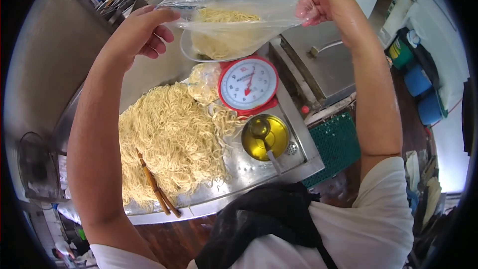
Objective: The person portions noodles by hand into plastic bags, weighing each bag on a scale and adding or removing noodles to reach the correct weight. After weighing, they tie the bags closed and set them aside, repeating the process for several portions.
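Metal table [239, 172]: noodle bag [203, 82] filled; open bag [279, 7], noodles [226, 16] inside, left hand [142, 27], right hand [321, 0] holding edges; big pile [169, 134] left.

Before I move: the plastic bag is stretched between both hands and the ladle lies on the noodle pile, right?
Not quite: the head view shows the ladle in the metal bowl of yellow liquid, not on the noodle pile. The plastic bag is stretched between left hand and right hand.

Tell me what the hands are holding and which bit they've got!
A clear plastic bag, with yellow noodles showing through. The left hand grips its left side; the right hand grips its right side.
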`<state>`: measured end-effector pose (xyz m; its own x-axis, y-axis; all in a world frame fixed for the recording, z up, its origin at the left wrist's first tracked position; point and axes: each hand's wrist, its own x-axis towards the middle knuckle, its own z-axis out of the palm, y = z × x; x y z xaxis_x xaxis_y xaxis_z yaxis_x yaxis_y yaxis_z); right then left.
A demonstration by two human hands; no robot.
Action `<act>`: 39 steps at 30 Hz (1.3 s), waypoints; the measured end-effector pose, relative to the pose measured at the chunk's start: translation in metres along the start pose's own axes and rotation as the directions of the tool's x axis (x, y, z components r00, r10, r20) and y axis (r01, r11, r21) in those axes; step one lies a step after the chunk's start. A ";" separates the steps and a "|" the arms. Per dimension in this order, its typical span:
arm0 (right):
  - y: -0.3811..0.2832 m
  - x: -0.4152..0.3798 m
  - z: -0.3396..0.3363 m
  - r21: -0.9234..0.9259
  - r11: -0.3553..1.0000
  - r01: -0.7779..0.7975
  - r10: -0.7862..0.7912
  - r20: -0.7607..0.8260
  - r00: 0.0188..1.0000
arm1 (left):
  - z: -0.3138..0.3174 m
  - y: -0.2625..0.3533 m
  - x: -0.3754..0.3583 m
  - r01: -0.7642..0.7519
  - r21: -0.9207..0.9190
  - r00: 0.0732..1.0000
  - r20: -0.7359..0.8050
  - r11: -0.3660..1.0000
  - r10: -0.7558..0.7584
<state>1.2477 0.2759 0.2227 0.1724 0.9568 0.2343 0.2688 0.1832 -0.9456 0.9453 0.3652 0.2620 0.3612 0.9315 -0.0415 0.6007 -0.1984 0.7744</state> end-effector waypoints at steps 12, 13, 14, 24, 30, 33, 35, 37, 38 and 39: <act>0.005 0.031 0.024 -0.407 0.887 0.219 -0.150 0.194 0.969 | 0.013 0.001 0.003 -0.082 0.271 0.990 -0.087 0.959 0.109; -0.006 0.047 0.031 -0.333 0.902 0.277 -0.262 0.090 0.961 | 0.002 -0.001 0.012 -0.076 0.271 0.989 -0.105 0.959 0.108; -0.019 0.063 0.039 -0.258 0.903 0.343 -0.360 -0.020 0.933 | -0.015 -0.003 0.027 -0.213 0.544 0.916 -0.179 0.811 0.360; -0.136 -0.003 0.071 0.267 0.780 0.566 -0.604 0.089 0.792 | -0.122 0.038 -0.108 -0.279 0.428 0.715 -0.505 0.860 0.483; -0.049 -0.062 0.150 0.192 0.980 0.058 -0.134 0.413 0.901 | -0.095 -0.098 -0.164 -0.210 0.313 0.927 -0.238 0.926 0.290; 0.035 -0.107 0.185 0.112 0.945 -0.308 0.173 0.627 0.760 | -0.040 -0.161 -0.216 0.107 0.486 0.994 -0.083 0.867 -0.076; 0.090 -0.140 0.205 -0.025 0.924 -0.382 0.296 0.679 0.672 | -0.005 -0.207 -0.250 0.121 0.446 0.991 0.003 0.887 -0.136; 0.119 -0.160 0.210 -0.080 0.944 -0.321 0.274 0.734 0.622 | 0.015 -0.238 -0.277 0.123 0.209 0.990 -0.089 0.970 -0.106; 0.128 -0.165 0.209 -0.027 0.932 -0.361 0.240 0.794 0.558 | 0.021 -0.247 -0.286 0.130 0.047 0.970 -0.213 0.990 -0.117; 0.133 -0.173 0.211 0.017 0.913 -0.408 0.205 0.844 0.495 | 0.025 -0.256 -0.294 0.150 -0.126 0.940 -0.289 0.981 -0.181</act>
<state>1.0534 0.1823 0.0082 -0.6595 0.7020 -0.2688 0.1587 -0.2194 -0.9626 0.7031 0.1349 0.0597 0.0245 0.9997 0.0033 0.5532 -0.0163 0.8329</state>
